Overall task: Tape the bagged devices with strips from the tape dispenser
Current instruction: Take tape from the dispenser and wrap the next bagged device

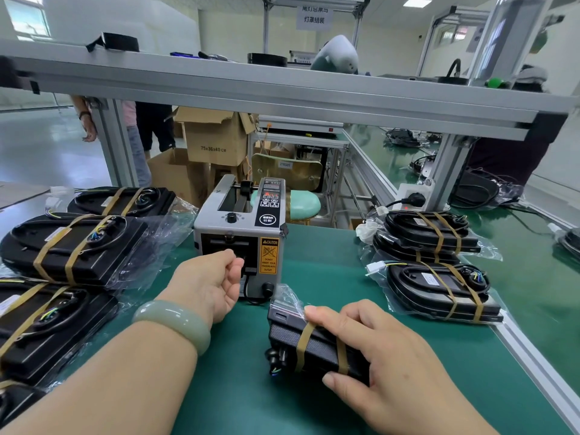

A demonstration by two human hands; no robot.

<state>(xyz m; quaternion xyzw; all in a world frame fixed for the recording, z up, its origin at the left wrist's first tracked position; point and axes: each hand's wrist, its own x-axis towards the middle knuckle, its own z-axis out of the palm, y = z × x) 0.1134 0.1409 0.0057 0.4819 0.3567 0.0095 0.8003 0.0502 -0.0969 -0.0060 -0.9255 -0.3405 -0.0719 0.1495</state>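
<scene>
A grey tape dispenser [240, 227] stands on the green table mat [238, 372], its outlet facing me. My left hand [208, 284] is at the outlet with fingers curled; whether it pinches a strip is hidden. My right hand [386, 350] grips a bagged black device [301, 340] lying on the mat in front of the dispenser. Two brown tape bands wrap that device, and loose plastic bag sticks up at its far end.
Taped bagged devices are piled at the left [72, 246] and at the right [439, 287]. An aluminium shelf beam [282, 89] crosses overhead. Cardboard boxes [216, 142] and a stool [303, 202] stand behind the table. A person stands at the far left.
</scene>
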